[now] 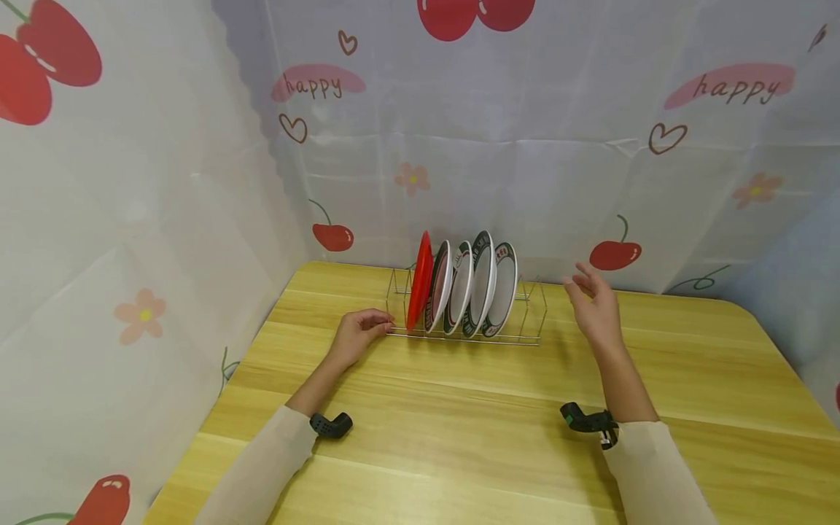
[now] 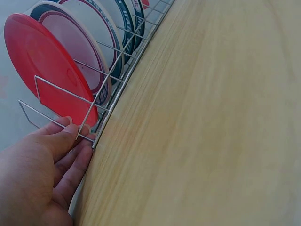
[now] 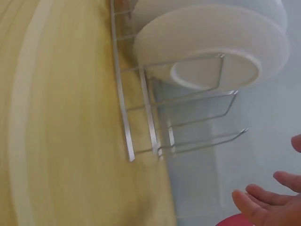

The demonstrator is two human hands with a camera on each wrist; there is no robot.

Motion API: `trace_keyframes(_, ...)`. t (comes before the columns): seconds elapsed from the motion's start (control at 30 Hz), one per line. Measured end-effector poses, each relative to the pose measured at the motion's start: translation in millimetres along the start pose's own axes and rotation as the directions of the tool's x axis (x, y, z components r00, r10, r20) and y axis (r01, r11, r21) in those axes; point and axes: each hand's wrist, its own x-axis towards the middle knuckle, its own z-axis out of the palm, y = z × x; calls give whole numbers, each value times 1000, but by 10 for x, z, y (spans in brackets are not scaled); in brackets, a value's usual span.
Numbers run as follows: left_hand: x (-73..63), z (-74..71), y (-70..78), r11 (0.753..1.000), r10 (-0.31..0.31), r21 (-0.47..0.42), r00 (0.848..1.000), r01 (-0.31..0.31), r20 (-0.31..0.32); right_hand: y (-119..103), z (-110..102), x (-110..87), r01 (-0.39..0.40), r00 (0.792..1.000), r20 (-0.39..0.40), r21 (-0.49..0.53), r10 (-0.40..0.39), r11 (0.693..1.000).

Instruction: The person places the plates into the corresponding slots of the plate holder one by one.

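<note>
My left hand (image 1: 354, 337) pinches the left front corner of a wire dish rack (image 1: 518, 343), thumb and fingers about the end wires in the left wrist view. Several plates stand upright in the rack, leaning slightly. Leftmost is a red plate (image 1: 421, 281), nearest that hand. Beside it are white plates with dark patterned rims, such as the rightmost plate (image 1: 504, 290), whose white underside (image 3: 211, 47) faces the right wrist camera. To the right of the rack, my right hand (image 1: 599, 310) is raised and apart from it, fingers spread and holding nothing.
The rack stands near the back edge of a light wooden table (image 1: 446, 437). Behind it hangs a white cloth (image 1: 512, 175) printed with cherries and hearts, and it continues along the left side. A black wrist camera (image 1: 587, 419) sits on each forearm.
</note>
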Motion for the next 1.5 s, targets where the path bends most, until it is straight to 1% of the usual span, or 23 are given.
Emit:
trace_keyframes(0.07, -1, -3, -7, 1000, 0, 1, 1000, 0, 0, 81, -6, 14, -26, 998, 55, 17, 25, 1000)
trace_keyframes(0.1, 0, -4, -20, 1000, -3, -1, 1000, 3, 0, 116, -5, 22, -42, 995, 95, 33, 39, 999)
trace_keyframes(0.17, 8, -9, -68, 1000, -12, -1, 1000, 12, 2, 178, -1, 39, -61, 981, 185, 47, 51, 997)
trace_keyframes(0.2, 15, -12, -106, 1000, -18, 1, 1000, 18, 5, 203, 2, 43, -66, 971, 233, 41, 54, 997)
trace_keyframes(0.27, 29, -21, -188, 1000, -26, 5, 1000, 26, 9, 244, 15, 52, -66, 943, 328, 32, 52, 997)
trace_keyframes(0.37, 41, -30, -288, 999, -28, 15, 1000, 28, 8, 299, 46, 62, -38, 894, 448, 26, 22, 999)
trace_keyframes(0.47, 45, -40, -310, 1000, -25, 16, 1000, 25, 1, 350, 90, 76, -2, 842, 539, 52, -26, 999)
trace_keyframes(0.5, 49, -41, -308, 1000, -23, 12, 1000, 23, 0, 363, 105, 77, 3, 828, 560, 66, -40, 998)
trace_keyframes(0.57, 58, -42, -296, 1000, -18, -8, 1000, 18, -2, 382, 131, 75, 17, 807, 588, 78, -60, 997)
trace_keyframes(0.63, 66, -43, -264, 999, -9, -41, 1000, 9, -3, 394, 151, 66, 26, 799, 597, 81, -70, 996)
trace_keyframes(0.73, 74, -43, -220, 996, 5, -85, 1000, -5, -7, 396, 179, 54, 41, 810, 581, 78, -79, 996)
trace_keyframes(0.8, 70, -43, -194, 996, 8, -92, 1000, -8, -6, 391, 197, 50, 47, 822, 563, 76, -82, 996)
trace_keyframes(0.87, 65, -41, -174, 997, -1, -82, 1000, 1, 2, 387, 210, 53, 50, 836, 544, 65, -78, 997)
trace_keyframes(1.03, 64, -14, -117, 1000, -9, -4, 999, 9, 44, 412, 195, 79, 54, 861, 505, 34, -64, 998)
trace_keyframes(1.07, 60, 3, -53, 1000, -9, 19, 999, 8, 52, 422, 186, 86, 60, 865, 497, 30, -67, 998)
trace_keyframes(1.2, 88, 44, 35, 992, 17, 120, 995, -29, 95, 447, 150, 114, 86, 887, 456, -10, -72, 996)
trace_keyframes(1.27, 101, 58, 80, 982, 34, 180, 992, -56, 125, 452, 141, 130, 85, 903, 426, -34, -63, 996)
trace_keyframes(1.3, 113, 55, 56, 976, 45, 203, 989, -74, 143, 452, 141, 138, 84, 910, 410, -49, -57, 995)
trace_keyframes(1.4, 117, 52, 125, 962, 58, 250, 978, -109, 202, 453, 156, 163, 93, 941, 335, -130, -45, 987)
trace_keyframes(1.5, 115, 44, 196, 952, 51, 278, 964, -126, 262, 439, 175, 165, 89, 973, 226, -199, -43, 976)
